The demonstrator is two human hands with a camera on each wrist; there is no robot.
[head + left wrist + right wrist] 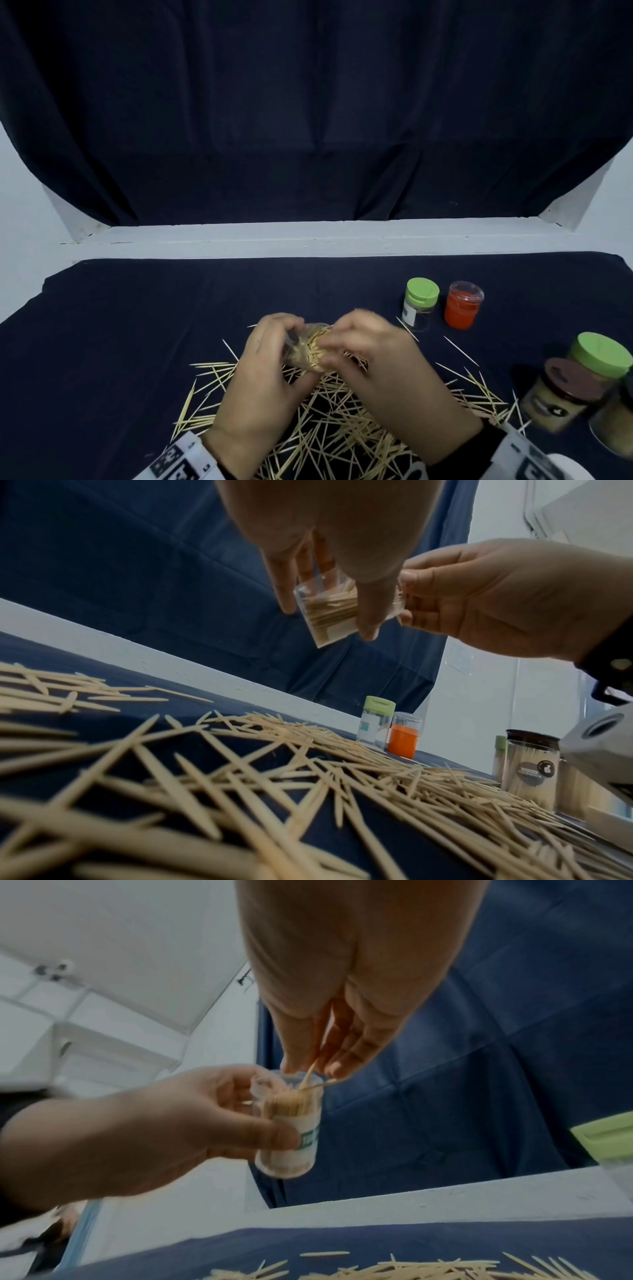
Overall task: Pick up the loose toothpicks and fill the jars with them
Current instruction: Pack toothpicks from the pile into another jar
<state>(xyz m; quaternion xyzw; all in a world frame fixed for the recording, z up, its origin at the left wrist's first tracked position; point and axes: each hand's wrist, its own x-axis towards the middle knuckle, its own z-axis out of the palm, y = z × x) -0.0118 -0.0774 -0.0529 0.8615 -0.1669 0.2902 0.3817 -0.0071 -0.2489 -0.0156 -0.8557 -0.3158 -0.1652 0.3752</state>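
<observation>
Dark blue cloth [113,335] covers the table, and nearest the person a loose heap of toothpicks [329,421] sprawls over it, directly beneath both wrists. Just above that heap the left hand [260,373] curls its fingers and thumb round a clear jar [291,1123], held off the cloth and tipped with its open mouth toward the other hand; the jar is packed with toothpicks and carries a white label. At the mouth, the right hand [380,363] pinches a few toothpicks [310,1076] between thumb and fingertips [337,1066], their lower ends already inside the rim. Off to the right of the fingers stand filled jars: a brown-lidded jar [561,394] beside a green-lidded jar [599,354]. Beyond the fingertips and slightly right, a small green-capped jar [419,301] stands just beside an orange jar [462,305]. Farthest back, past a white ledge [308,236], a dark curtain [308,102] hangs.
</observation>
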